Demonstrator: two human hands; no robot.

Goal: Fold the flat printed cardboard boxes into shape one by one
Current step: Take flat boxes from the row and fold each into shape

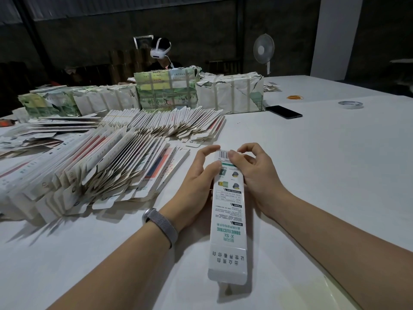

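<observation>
A long, narrow white printed box (228,222) lies lengthwise between my hands, its far end with the barcode pointing away from me. My left hand (196,184) grips its left side near the far end, thumb and fingers curled onto the top. My right hand (252,173) holds the right side, thumb and forefinger pinching the far end at the barcode. Fanned rows of flat printed boxes (107,171) lie to the left, with another fanned row (165,124) behind them.
Wrapped, strapped bundles (167,90) stand along the back of the white table (324,153). A black phone (283,111), a tape roll (350,104) and rubber bands (295,97) lie at the right. A person with a white headset (159,51) sits opposite; a fan (263,50) stands behind.
</observation>
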